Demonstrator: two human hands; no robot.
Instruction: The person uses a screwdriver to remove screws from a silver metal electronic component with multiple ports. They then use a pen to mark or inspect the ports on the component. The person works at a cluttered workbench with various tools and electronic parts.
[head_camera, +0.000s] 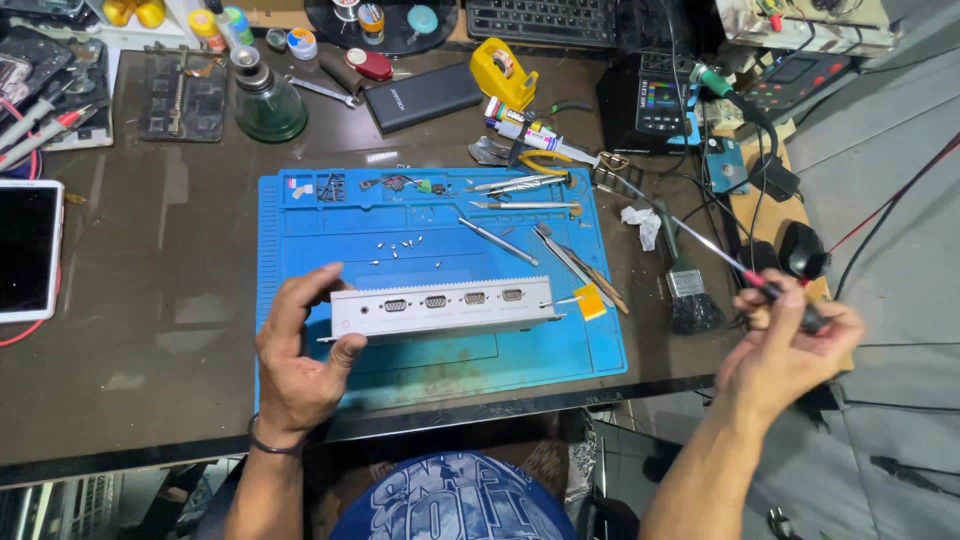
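Left hand (300, 365) gripping left end of grey metal box (440, 306), box standing on edge on blue mat (300, 230). Loose screws (405, 248) lying at box's 12 o'clock. Right hand (785, 350) at 3 o'clock, clenching screwdriver (700, 240), shaft pointing toward 10 o'clock.
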